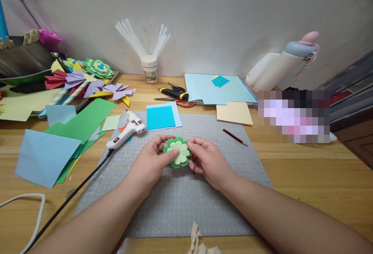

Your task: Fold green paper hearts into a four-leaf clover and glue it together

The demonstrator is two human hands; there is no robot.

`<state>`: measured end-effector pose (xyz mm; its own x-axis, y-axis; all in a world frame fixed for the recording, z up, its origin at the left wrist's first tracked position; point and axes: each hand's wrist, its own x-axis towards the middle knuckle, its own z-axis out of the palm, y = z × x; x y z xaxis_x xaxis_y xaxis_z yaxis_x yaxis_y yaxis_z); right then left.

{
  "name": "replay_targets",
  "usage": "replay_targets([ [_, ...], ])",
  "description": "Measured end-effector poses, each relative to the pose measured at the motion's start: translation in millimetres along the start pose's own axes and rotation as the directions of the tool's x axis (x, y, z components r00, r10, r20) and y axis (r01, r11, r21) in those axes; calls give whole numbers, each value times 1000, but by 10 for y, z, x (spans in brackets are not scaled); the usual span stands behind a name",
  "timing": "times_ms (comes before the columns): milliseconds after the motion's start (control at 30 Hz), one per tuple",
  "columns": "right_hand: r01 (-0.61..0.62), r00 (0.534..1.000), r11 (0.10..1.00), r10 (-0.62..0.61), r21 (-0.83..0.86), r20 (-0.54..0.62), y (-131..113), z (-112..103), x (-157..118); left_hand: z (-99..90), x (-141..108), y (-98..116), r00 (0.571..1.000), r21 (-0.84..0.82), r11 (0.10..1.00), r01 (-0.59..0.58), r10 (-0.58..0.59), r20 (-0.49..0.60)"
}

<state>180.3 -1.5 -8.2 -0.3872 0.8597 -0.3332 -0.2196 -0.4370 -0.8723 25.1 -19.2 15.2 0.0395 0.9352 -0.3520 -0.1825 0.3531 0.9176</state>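
Note:
A layered green paper flower point(182, 153), pale green petals on a darker green layer, is held between both hands above the grey cutting mat point(186, 207). My left hand point(155, 156) grips its left side, the thumb lying on the pale petals and the fingers behind. My right hand point(208, 160) pinches the flower's right edge between thumb and forefinger, its other fingers curled below. Just beyond my left hand lies a white glue gun point(126, 131) with a black cord. Blue paper squares point(161, 117) rest on the mat's far edge.
Green sheets point(84, 123), a light blue sheet point(46, 156) and paper flowers point(99, 68) are at left. Behind are a paper cup point(149, 71) with white sticks, a yellow-black cutter point(175, 93) and scissors. A pencil point(234, 137) and a bottle point(287, 63) are at right.

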Motion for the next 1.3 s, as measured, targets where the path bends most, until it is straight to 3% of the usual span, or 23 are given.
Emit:
replay_targets([
  [867,21,1000,999,-21,31,5,-21,21,-21,-3,-18,62,1000,91,996,-16,16,2],
  [1033,49,999,998,-50,44,21,-1,-1,-11,-44,3,-3,997,188,982,4,-19,80],
  [1300,3,996,999,-6,32,87,-4,-6,-24,-71,14,-15,985,148,988,48,-71,159],
])
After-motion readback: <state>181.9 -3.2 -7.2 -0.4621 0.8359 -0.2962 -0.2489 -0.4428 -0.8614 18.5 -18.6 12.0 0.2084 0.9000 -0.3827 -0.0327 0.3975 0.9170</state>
